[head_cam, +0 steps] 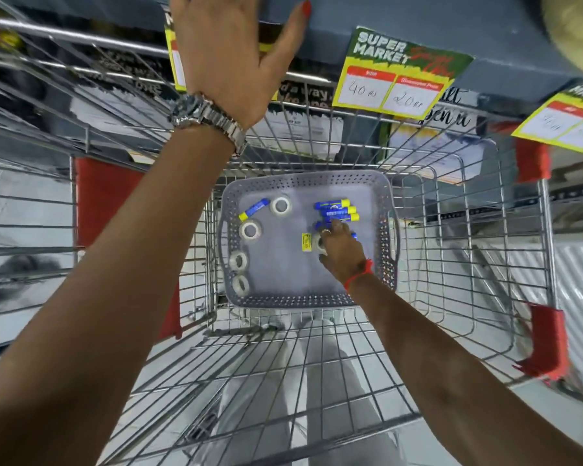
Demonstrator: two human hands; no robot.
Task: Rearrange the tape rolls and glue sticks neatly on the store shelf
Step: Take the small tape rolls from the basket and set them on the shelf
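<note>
The left hand is laid flat-fingered against the shelf edge, seemingly for support, while a tape roll is pinched by the right hand inside the grey tray.

Bright even light, warped, blurred edges

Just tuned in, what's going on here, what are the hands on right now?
A person is reaching into a grey tray that sits in a wire shopping cart. The right hand is down among the glue sticks and over a tape roll, apparently picking up. The left hand is raised, fingers straight, against the shelf edge above. Four more tape rolls and one separate glue stick lie on the tray's left side.
</note>
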